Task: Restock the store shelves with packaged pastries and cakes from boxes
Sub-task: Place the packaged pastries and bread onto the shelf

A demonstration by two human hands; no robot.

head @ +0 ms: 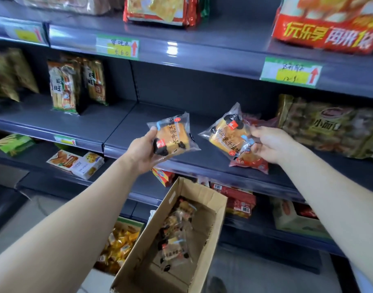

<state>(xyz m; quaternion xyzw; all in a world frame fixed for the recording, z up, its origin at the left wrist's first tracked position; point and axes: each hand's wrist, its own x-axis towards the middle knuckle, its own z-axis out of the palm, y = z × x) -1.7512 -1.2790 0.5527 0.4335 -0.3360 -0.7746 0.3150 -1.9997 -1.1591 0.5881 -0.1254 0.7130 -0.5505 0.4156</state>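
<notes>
Before the shelf, our left hand clamped its fingers on the left cake; our right hand pinched the right cake, above the box.

You face a dark grey shelf unit. On its middle shelf, at the left of the frame, two tall rice-cracker packs stand upright side by side. At the right edge lies a large bag of small breads, and just left of it a red-wrapped pack sits near the front lip. The top shelf carries a big red bag at upper right and a red-edged cracker pack at top centre. The lower shelf holds a white biscuit box at left and red packs at centre.
</notes>
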